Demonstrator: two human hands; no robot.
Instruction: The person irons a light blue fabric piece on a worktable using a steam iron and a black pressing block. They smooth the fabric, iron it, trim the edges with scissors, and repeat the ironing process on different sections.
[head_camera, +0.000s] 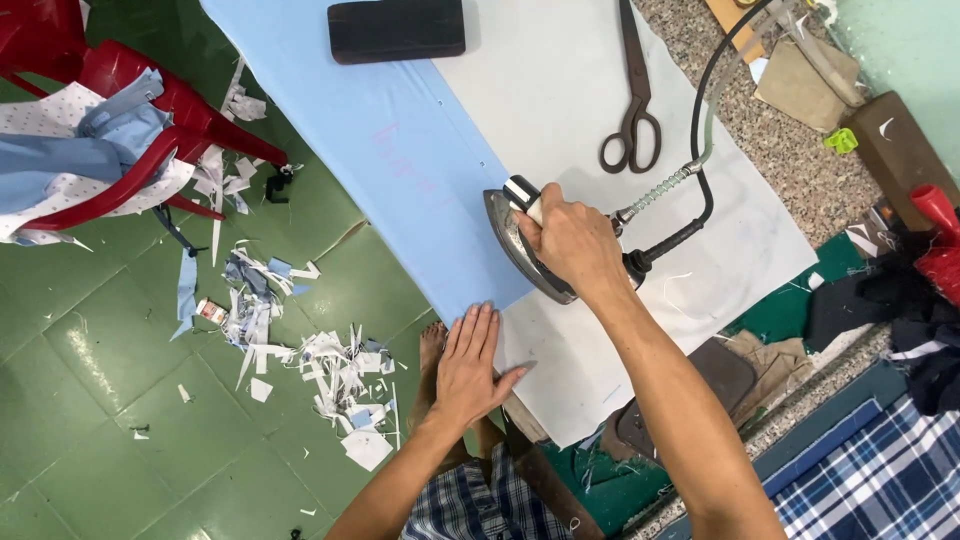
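On the light blue fabric, the iron is sitting near its lower edge, right hand wrapping tight around its handle. Left hand is lying flat, fingers spread, pressing just below the iron.

This is a small tailoring workshop. A padded pressing table carries a heavy steam iron on light blue cloth beside large shears, while fabric scraps litter the green tiled floor and cut pieces drape a red plastic chair.
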